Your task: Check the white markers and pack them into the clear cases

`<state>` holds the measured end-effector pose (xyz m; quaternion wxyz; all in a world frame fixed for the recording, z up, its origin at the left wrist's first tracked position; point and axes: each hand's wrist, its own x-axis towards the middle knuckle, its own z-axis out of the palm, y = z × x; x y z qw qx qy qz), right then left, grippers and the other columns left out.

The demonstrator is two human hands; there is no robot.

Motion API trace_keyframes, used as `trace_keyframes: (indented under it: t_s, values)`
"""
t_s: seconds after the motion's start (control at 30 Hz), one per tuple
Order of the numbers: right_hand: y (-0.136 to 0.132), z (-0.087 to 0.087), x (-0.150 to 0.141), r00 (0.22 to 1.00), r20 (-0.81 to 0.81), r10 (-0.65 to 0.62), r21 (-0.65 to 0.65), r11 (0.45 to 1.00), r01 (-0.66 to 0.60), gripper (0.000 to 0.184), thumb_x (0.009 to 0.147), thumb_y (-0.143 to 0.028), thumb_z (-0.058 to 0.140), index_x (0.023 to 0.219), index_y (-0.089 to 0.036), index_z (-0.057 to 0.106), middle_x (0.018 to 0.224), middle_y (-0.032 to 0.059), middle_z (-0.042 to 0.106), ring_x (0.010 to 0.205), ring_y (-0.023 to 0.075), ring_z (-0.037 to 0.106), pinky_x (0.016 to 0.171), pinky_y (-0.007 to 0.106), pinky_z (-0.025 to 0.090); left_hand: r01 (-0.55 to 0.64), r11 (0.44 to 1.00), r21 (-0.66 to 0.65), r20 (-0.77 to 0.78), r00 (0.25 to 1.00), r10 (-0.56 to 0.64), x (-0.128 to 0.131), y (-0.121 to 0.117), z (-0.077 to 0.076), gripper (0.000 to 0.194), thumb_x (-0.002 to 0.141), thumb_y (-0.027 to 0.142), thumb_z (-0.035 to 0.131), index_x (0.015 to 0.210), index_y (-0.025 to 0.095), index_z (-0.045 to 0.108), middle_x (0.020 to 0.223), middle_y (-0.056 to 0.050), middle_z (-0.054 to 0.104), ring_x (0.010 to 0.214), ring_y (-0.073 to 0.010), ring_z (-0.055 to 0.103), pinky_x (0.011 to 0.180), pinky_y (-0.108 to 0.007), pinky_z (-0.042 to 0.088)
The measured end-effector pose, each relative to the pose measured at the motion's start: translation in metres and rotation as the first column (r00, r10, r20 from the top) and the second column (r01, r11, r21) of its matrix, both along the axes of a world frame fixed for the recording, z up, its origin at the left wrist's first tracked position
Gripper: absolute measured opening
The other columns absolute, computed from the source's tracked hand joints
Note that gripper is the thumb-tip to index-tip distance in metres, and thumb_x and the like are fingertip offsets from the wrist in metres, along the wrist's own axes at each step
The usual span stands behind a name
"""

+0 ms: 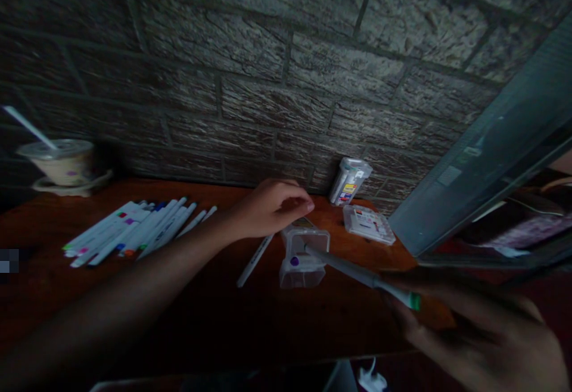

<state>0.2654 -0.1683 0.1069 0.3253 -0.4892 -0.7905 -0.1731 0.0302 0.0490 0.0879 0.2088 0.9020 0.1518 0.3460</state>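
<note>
My left hand (273, 208) reaches across the wooden desk (214, 308) and rests its fingertips on the top rim of a clear plastic marker case (302, 257) lying on its side. My right hand (469, 332) holds a white marker with a green end (364, 276), whose tip points into the case's open mouth. A purple-capped marker shows inside the case. One loose white marker (254, 260) lies just left of the case.
A row of several white markers (134, 231) lies at the left. A cup with a straw (65, 162) stands far left. A second clear case (350, 181) leans on the brick wall, its lid (369, 224) flat beside it. A slanted glass panel (482, 165) rises at right.
</note>
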Motion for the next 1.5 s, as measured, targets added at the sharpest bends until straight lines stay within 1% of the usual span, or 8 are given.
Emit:
trace_keyframes:
  t_s: [0.13,0.33,0.5,0.77,0.97,1.13,1.37,1.5]
  values:
    - [0.008,-0.015,-0.019,0.997,0.007,0.072,-0.06,0.996,-0.071,0.02,0.096,-0.014,0.056,0.105,-0.023,0.071,0.082,0.0023,0.082,0.062,0.017,0.078,0.054,0.023,0.062,-0.002,1.0,0.019,-0.085,0.996,0.004,0.006,0.007,-0.013,0.018,0.099,0.023,0.062,0.101,0.017,0.08,0.095,-0.007,0.078,0.088,-0.018,0.072,0.077,-0.03,0.051]
    - [0.015,-0.043,-0.036,0.994,0.008,0.113,-0.207,0.972,-0.109,0.029,0.098,-0.012,0.048,0.096,-0.019,0.076,0.082,0.0094,0.082,0.06,0.0217,0.076,0.051,0.03,0.062,0.019,0.997,-0.07,-0.147,0.989,-0.029,0.01,0.003,-0.019,0.023,0.101,0.026,0.058,0.102,0.017,0.079,0.095,-0.007,0.078,0.087,-0.0187,0.072,0.078,-0.03,0.052]
    - [0.022,-0.056,-0.042,0.993,-0.055,0.101,-0.33,0.937,-0.114,0.027,0.1,-0.015,0.05,0.113,-0.016,0.073,0.089,0.0085,0.081,0.068,0.0224,0.078,0.057,0.03,0.062,0.02,0.994,-0.108,-0.214,0.976,-0.042,0.013,-0.002,-0.023,0.031,0.105,0.03,0.052,0.094,0.016,0.077,0.092,-0.007,0.076,0.086,-0.0188,0.07,0.079,-0.031,0.051]
    - [0.04,-0.056,-0.048,0.991,-0.127,0.044,-0.447,0.889,-0.096,0.016,0.099,-0.016,0.057,0.102,-0.021,0.072,0.082,0.0041,0.078,0.064,0.0197,0.073,0.061,0.031,0.058,-0.001,0.995,-0.096,-0.268,0.963,-0.025,0.016,-0.005,-0.024,0.033,0.107,0.029,0.049,0.098,0.015,0.077,0.094,-0.008,0.075,0.089,-0.0197,0.07,0.083,-0.032,0.051]
    - [0.059,-0.059,-0.053,0.977,-0.211,0.0,-0.502,0.858,-0.109,0.015,0.098,-0.026,0.066,0.107,-0.018,0.074,0.101,0.0095,0.08,0.082,0.026,0.078,0.067,0.036,0.059,-0.008,0.996,-0.09,-0.268,0.963,-0.017,0.017,-0.007,-0.024,0.032,0.106,0.028,0.049,0.092,0.016,0.076,0.09,-0.006,0.075,0.086,-0.0189,0.069,0.082,-0.032,0.052]
    - [0.066,-0.065,-0.054,0.979,-0.202,-0.028,-0.516,0.852,-0.082,0.02,0.1,-0.03,0.062,0.108,-0.016,0.073,0.094,0.0106,0.081,0.074,0.0259,0.079,0.061,0.035,0.057,0.008,0.996,-0.087,-0.237,0.971,-0.028,0.017,-0.006,-0.024,0.033,0.106,0.031,0.049,0.092,0.018,0.077,0.089,-0.006,0.075,0.085,-0.0196,0.07,0.081,-0.033,0.053]
    - [0.071,-0.067,-0.054,0.987,-0.156,-0.022,-0.552,0.831,-0.069,0.021,0.102,-0.031,0.06,0.112,-0.017,0.072,0.1,0.0104,0.082,0.084,0.0272,0.08,0.071,0.036,0.058,0.007,0.997,-0.078,-0.222,0.975,-0.024,0.017,-0.006,-0.027,0.033,0.106,0.03,0.049,0.093,0.018,0.077,0.089,-0.006,0.076,0.085,-0.0202,0.071,0.082,-0.033,0.053]
    - [0.074,-0.067,-0.055,0.992,-0.122,-0.032,-0.549,0.835,-0.041,0.021,0.102,-0.029,0.059,0.111,-0.017,0.073,0.098,0.0099,0.082,0.08,0.0254,0.079,0.067,0.034,0.056,0.0,0.997,-0.072,-0.236,0.972,-0.017,0.017,-0.006,-0.027,0.033,0.105,0.029,0.049,0.091,0.018,0.077,0.088,-0.006,0.075,0.085,-0.02,0.07,0.081,-0.033,0.053]
